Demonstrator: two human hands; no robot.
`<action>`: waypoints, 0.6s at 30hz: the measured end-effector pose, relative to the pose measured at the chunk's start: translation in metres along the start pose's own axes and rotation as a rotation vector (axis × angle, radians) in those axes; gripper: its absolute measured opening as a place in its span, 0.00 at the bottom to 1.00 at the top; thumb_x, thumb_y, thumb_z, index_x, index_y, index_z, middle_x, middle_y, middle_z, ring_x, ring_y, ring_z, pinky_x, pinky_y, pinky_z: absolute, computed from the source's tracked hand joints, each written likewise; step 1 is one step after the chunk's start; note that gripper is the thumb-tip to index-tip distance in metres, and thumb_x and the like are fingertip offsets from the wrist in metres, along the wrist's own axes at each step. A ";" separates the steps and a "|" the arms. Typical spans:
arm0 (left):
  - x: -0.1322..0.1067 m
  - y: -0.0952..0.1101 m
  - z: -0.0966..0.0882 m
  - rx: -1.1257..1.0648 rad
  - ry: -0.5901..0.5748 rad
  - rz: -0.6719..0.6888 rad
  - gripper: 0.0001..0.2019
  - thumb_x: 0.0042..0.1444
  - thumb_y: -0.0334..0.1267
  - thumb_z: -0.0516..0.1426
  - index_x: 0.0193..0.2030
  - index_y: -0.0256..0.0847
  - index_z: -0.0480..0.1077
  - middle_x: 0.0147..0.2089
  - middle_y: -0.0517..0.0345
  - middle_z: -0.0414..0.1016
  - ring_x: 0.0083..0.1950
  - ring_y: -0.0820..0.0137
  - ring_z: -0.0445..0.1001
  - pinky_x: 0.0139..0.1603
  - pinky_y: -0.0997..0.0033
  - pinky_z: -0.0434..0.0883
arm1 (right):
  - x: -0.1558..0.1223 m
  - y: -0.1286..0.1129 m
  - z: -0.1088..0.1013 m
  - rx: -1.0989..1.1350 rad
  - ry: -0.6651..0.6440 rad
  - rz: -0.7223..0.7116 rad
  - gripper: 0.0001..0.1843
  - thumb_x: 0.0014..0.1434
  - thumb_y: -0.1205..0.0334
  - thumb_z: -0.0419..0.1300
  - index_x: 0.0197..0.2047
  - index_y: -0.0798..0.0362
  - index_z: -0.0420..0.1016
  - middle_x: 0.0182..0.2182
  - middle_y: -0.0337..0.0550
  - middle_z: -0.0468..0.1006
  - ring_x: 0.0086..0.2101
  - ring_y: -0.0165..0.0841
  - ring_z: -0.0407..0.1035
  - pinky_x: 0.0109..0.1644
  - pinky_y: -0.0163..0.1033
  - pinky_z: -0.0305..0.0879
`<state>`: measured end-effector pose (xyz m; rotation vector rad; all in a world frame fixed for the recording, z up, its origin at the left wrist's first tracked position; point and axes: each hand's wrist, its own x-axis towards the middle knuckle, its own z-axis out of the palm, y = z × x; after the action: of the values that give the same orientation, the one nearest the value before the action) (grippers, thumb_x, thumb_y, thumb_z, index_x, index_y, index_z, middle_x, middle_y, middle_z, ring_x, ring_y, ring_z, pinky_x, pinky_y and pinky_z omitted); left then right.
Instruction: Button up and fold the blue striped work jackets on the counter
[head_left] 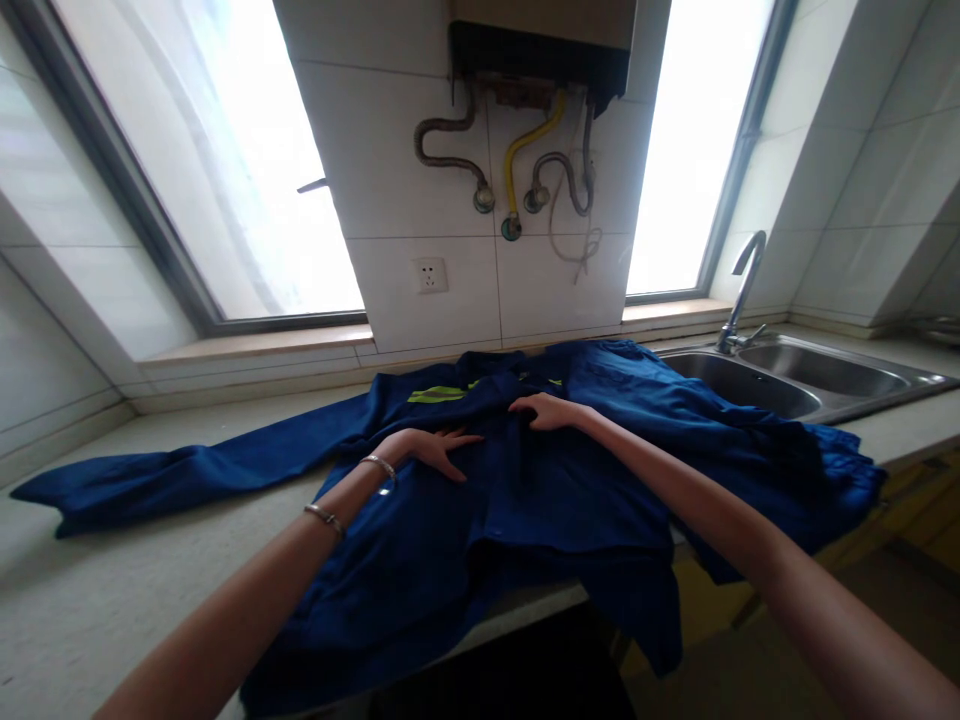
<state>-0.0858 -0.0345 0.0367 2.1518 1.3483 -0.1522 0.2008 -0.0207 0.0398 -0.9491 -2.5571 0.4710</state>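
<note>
A dark blue work jacket (420,540) with yellow-green and grey reflective strips lies spread on the counter. One sleeve stretches out to the left, and the lower hem hangs past the front edge. My left hand (431,450) rests on the jacket's front, fingers spread and flat; two bracelets circle that wrist. Just right of it, my right hand (550,411) has its fingers bent in a pinch on the cloth near the front opening. Further right lies more blue cloth (720,450) with gathered edges, overlapping the jacket; whether it is a separate garment I cannot tell.
The pale counter (180,560) runs along the tiled wall. A steel double sink (832,370) with a tap (742,290) is at the right, near the blue cloth. A water heater (540,50) with hoses hangs above a wall socket (430,275), between two windows.
</note>
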 end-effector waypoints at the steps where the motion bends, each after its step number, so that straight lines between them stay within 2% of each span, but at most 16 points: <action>1: 0.004 0.003 -0.002 -0.008 0.001 -0.009 0.51 0.21 0.53 0.70 0.60 0.56 0.65 0.70 0.54 0.52 0.69 0.52 0.53 0.66 0.56 0.52 | -0.007 -0.019 -0.002 -0.026 0.042 -0.019 0.26 0.47 0.78 0.58 0.50 0.55 0.74 0.42 0.44 0.75 0.43 0.35 0.68 0.49 0.37 0.61; 3: 0.013 0.012 -0.005 0.003 0.021 -0.053 0.50 0.16 0.46 0.72 0.56 0.55 0.69 0.66 0.53 0.60 0.64 0.51 0.61 0.61 0.57 0.61 | -0.026 -0.063 0.001 -0.076 0.162 -0.064 0.21 0.55 0.68 0.57 0.53 0.51 0.73 0.43 0.45 0.74 0.44 0.36 0.68 0.48 0.37 0.61; 4: 0.017 0.018 -0.006 0.023 0.033 -0.089 0.49 0.14 0.42 0.72 0.54 0.54 0.70 0.63 0.52 0.65 0.61 0.49 0.64 0.58 0.57 0.64 | -0.037 -0.086 0.006 -0.088 0.150 -0.105 0.19 0.59 0.61 0.57 0.54 0.48 0.71 0.42 0.44 0.74 0.43 0.35 0.69 0.45 0.36 0.61; 6: 0.025 0.033 -0.006 0.055 0.064 -0.175 0.45 0.13 0.36 0.71 0.50 0.50 0.73 0.55 0.50 0.73 0.56 0.46 0.69 0.52 0.53 0.69 | -0.062 -0.125 0.019 -0.130 0.009 -0.191 0.21 0.60 0.48 0.57 0.54 0.44 0.71 0.40 0.42 0.74 0.38 0.33 0.70 0.37 0.34 0.60; 8: 0.030 0.050 -0.004 0.026 0.125 -0.245 0.37 0.16 0.34 0.71 0.44 0.45 0.75 0.43 0.49 0.78 0.51 0.42 0.72 0.48 0.48 0.70 | -0.084 -0.148 0.030 -0.209 -0.088 -0.207 0.26 0.57 0.37 0.55 0.50 0.44 0.74 0.37 0.43 0.75 0.35 0.35 0.70 0.33 0.34 0.57; 10: 0.032 0.063 -0.001 -0.022 0.179 -0.279 0.28 0.21 0.34 0.70 0.38 0.41 0.75 0.33 0.50 0.77 0.47 0.41 0.73 0.46 0.46 0.71 | -0.101 -0.154 0.037 -0.251 -0.133 -0.169 0.30 0.54 0.32 0.54 0.47 0.46 0.74 0.34 0.43 0.76 0.32 0.36 0.71 0.30 0.34 0.55; 12: 0.030 0.070 0.003 -0.022 0.174 -0.276 0.27 0.21 0.32 0.69 0.37 0.41 0.74 0.31 0.51 0.76 0.46 0.42 0.74 0.43 0.49 0.72 | -0.112 -0.151 0.040 -0.234 -0.146 -0.112 0.32 0.51 0.30 0.55 0.48 0.46 0.72 0.33 0.42 0.77 0.29 0.35 0.70 0.29 0.34 0.54; 15: 0.023 0.066 0.008 0.040 0.100 -0.227 0.35 0.19 0.29 0.68 0.44 0.42 0.72 0.39 0.51 0.77 0.46 0.46 0.74 0.39 0.57 0.73 | -0.122 -0.144 0.043 -0.179 -0.111 -0.026 0.37 0.47 0.28 0.58 0.52 0.46 0.69 0.34 0.43 0.77 0.30 0.35 0.71 0.30 0.34 0.55; 18: 0.019 0.054 0.011 0.071 0.070 -0.175 0.41 0.20 0.32 0.68 0.50 0.45 0.70 0.45 0.52 0.76 0.47 0.50 0.73 0.38 0.63 0.73 | -0.125 -0.141 0.046 -0.104 -0.094 0.013 0.37 0.47 0.31 0.60 0.53 0.47 0.68 0.33 0.42 0.77 0.30 0.35 0.71 0.31 0.35 0.55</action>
<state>-0.0286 -0.0420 0.0427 2.1122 1.5942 -0.1978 0.1903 -0.2143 0.0317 -1.0020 -2.6839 0.3984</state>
